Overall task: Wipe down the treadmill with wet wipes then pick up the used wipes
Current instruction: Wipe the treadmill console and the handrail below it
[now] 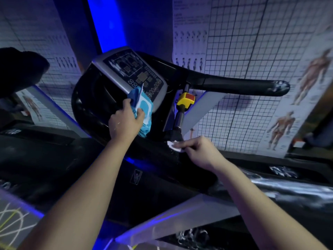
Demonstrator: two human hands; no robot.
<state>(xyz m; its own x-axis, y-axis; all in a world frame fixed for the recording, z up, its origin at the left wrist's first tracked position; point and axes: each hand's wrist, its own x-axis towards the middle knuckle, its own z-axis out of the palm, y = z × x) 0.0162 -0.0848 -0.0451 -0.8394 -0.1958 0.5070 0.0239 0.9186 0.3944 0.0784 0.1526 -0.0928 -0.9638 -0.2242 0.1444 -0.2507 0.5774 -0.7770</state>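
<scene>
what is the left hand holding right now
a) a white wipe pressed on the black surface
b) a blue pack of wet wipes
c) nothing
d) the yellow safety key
b: the left hand has its fingers curled round the blue pack of wet wipes at the console's lower edge, while the right hand presses the white wipe on the black surface.

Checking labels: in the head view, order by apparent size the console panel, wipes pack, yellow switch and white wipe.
console panel
wipes pack, partly behind left hand
yellow switch and white wipe: alike, unranked; right hand partly covers the wipe
</scene>
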